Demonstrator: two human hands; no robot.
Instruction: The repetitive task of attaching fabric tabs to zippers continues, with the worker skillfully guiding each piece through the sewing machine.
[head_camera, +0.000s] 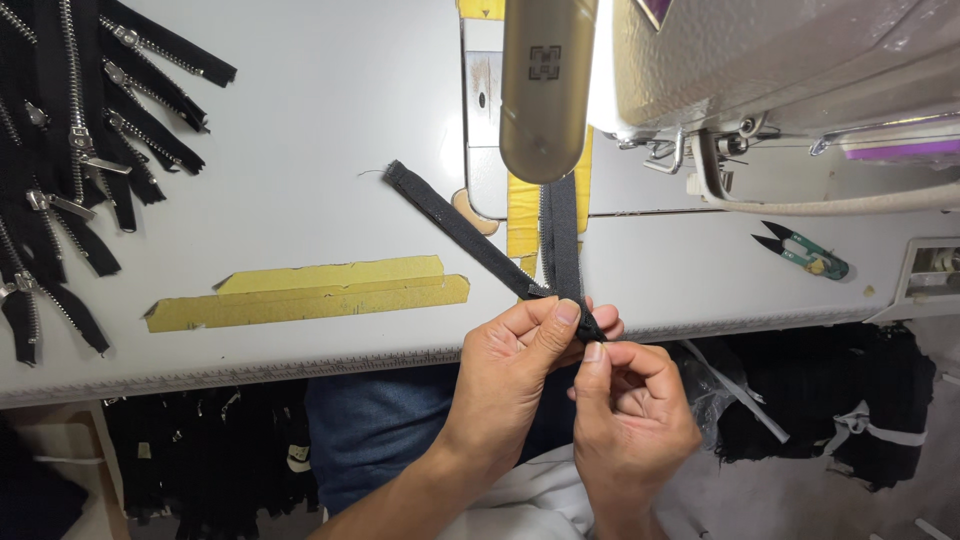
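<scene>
Pinching the black zipper tape (560, 250), both grips clamped: left hand (515, 365), right hand (630, 405).

Two bare forearms, left grip (520, 365), right grip (625, 405), no sleeves, blue trousers, white shirt hem

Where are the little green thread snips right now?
In the head view, the green thread snips lie on the white table, right of the hands, below the sewing machine.

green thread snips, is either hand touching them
No: the green thread snips lie alone on the table, while both the left hand and right hand pinch the black zipper tape.
</scene>
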